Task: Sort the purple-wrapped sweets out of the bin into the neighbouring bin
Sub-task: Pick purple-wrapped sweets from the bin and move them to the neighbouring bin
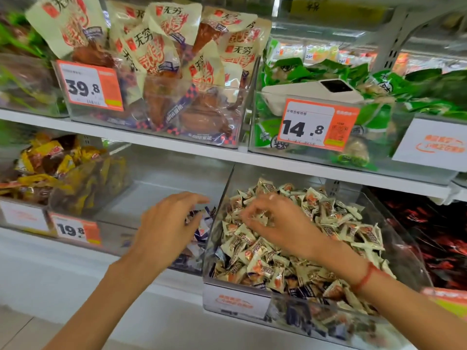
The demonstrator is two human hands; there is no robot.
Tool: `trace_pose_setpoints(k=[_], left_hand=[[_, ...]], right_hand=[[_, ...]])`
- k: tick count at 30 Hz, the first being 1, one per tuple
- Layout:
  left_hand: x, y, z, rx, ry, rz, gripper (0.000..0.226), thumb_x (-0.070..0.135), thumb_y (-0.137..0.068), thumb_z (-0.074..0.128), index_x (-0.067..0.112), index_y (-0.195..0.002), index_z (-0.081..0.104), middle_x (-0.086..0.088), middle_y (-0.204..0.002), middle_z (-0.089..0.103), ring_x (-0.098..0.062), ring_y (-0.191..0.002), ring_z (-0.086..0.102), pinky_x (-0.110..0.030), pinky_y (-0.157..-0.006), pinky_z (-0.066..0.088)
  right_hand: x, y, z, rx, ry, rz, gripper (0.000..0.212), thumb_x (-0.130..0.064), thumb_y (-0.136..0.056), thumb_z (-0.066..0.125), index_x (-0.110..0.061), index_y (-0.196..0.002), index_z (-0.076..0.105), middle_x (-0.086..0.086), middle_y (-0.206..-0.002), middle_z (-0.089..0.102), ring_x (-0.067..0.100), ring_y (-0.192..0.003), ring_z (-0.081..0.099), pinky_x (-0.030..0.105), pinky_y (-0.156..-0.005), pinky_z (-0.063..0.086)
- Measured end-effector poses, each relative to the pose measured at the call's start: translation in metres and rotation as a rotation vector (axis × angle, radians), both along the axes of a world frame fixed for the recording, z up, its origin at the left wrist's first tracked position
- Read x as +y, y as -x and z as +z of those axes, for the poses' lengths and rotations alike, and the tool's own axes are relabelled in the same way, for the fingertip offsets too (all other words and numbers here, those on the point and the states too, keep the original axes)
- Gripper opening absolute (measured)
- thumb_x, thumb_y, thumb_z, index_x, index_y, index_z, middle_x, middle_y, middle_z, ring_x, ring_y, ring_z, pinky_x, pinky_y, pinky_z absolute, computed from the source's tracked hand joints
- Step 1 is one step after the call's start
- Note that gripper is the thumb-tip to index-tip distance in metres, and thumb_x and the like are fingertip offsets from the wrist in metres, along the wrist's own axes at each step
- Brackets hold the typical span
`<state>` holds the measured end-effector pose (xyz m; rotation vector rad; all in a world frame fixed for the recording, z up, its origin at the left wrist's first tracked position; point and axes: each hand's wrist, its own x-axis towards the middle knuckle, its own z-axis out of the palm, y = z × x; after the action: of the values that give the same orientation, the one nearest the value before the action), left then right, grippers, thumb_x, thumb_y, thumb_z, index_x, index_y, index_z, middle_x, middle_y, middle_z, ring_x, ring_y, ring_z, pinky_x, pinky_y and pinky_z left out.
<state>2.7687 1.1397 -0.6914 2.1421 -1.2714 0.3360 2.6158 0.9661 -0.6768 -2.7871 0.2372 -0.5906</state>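
Observation:
A clear bin (394, 223) on the lower shelf is heaped with cream-and-orange wrapped sweets (265, 263); a few purple-wrapped sweets (303, 290) show low at its front. My right hand (275, 223) is over the heap, fingers curled, fingertips pinching a blurred wrapper. The neighbouring clear bin (161, 195) to the left holds a small pile of purple-wrapped sweets (202, 229) against its right wall. My left hand (169, 223) hovers over that pile, fingers stretched forward and relaxed, holding nothing that I can see.
Yellow-wrapped snacks (50, 168) fill the bin further left, behind a 19.8 price tag (73, 229). Dark red packs (434, 236) lie to the right. The shelf above (177, 145) carries bins of chicken packs (164, 72) and green packs (379, 97), plus a white device (316, 89).

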Motion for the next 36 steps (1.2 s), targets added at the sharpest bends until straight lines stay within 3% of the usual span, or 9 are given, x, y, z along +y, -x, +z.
trace_pose_setpoints(k=[4,7,10,13,20,24,28,32,36], left_hand=[[-0.019,0.042,0.006,0.036,-0.075,-0.406,0.027,0.021,-0.089,0.063,0.042,-0.106,0.065,0.032,-0.092,0.058,0.015,-0.082,0.054,-0.006,-0.072,0.037],[-0.040,0.054,-0.004,-0.049,-0.199,-0.496,0.023,0.021,-0.091,0.061,0.038,-0.106,0.066,0.025,-0.103,0.062,0.006,-0.096,0.055,-0.010,-0.084,0.039],[-0.053,0.052,-0.016,0.007,-0.392,-0.528,0.022,0.021,-0.088,0.065,0.038,-0.102,0.068,0.018,-0.105,0.064,0.000,-0.100,0.056,-0.027,-0.090,0.045],[-0.062,0.047,-0.026,0.078,-0.558,-0.570,0.026,0.021,-0.083,0.070,0.039,-0.102,0.069,0.016,-0.107,0.065,0.000,-0.099,0.057,-0.027,-0.087,0.048],[-0.084,0.053,-0.030,-0.048,-0.750,-0.652,0.034,0.039,-0.082,0.071,0.033,-0.115,0.067,0.010,-0.109,0.063,-0.008,-0.097,0.055,-0.023,-0.074,0.038],[-0.090,0.060,-0.034,-0.095,-0.697,-0.689,0.041,0.047,-0.079,0.071,0.039,-0.118,0.063,0.012,-0.109,0.062,-0.011,-0.097,0.054,-0.030,-0.081,0.046],[-0.094,0.061,-0.037,-0.116,-0.740,-0.734,0.039,0.048,-0.079,0.071,0.043,-0.117,0.062,0.016,-0.095,0.055,-0.011,-0.090,0.051,-0.034,-0.077,0.048],[-0.098,0.064,-0.040,-0.089,-0.792,-0.748,0.038,0.059,-0.077,0.066,0.044,-0.112,0.065,0.014,-0.094,0.054,-0.011,-0.082,0.050,-0.028,-0.061,0.040],[-0.104,0.066,-0.042,-0.120,-0.762,-0.746,0.031,0.057,-0.079,0.065,0.041,-0.106,0.069,0.012,-0.102,0.065,-0.014,-0.088,0.058,-0.027,-0.063,0.044]], right_hand=[[-0.019,0.042,-0.036,0.316,-0.039,0.112,0.029,-0.042,-0.087,0.062,-0.042,-0.117,0.061,-0.032,-0.123,0.052,-0.014,-0.116,0.044,0.026,-0.107,0.036],[-0.026,0.047,-0.054,0.409,0.144,0.182,0.049,-0.045,-0.087,0.063,-0.047,-0.133,0.047,-0.019,-0.145,0.038,0.003,-0.129,0.039,0.027,-0.107,0.030],[-0.032,0.043,-0.057,0.350,0.325,0.209,0.035,-0.038,-0.088,0.062,-0.036,-0.123,0.059,-0.010,-0.128,0.053,0.009,-0.117,0.046,0.028,-0.102,0.040],[-0.044,0.046,-0.044,0.257,0.425,0.124,0.024,-0.036,-0.085,0.063,-0.037,-0.109,0.066,-0.011,-0.109,0.060,0.009,-0.105,0.053,0.029,-0.094,0.048],[-0.060,0.082,-0.024,0.267,0.395,-0.148,0.031,-0.045,-0.088,0.061,-0.039,-0.119,0.063,-0.005,-0.137,0.050,0.019,-0.129,0.041,0.039,-0.106,0.033],[-0.048,0.094,-0.017,0.203,0.269,-0.004,0.019,-0.034,-0.083,0.071,-0.040,-0.101,0.069,-0.014,-0.117,0.054,0.009,-0.110,0.043,0.033,-0.093,0.042],[-0.032,0.095,-0.013,0.549,-0.037,0.117,0.025,-0.033,-0.085,0.070,-0.035,-0.109,0.069,-0.014,-0.116,0.058,0.004,-0.107,0.042,0.036,-0.102,0.035],[-0.031,0.085,-0.015,0.831,0.213,0.107,0.057,-0.045,-0.079,0.071,-0.036,-0.133,0.053,-0.015,-0.115,0.038,0.006,-0.101,0.025,0.029,-0.087,0.029],[-0.035,0.080,-0.023,0.738,0.433,0.119,0.052,-0.053,-0.083,0.062,-0.033,-0.130,0.055,-0.006,-0.128,0.044,0.012,-0.104,0.033,0.029,-0.081,0.034]])
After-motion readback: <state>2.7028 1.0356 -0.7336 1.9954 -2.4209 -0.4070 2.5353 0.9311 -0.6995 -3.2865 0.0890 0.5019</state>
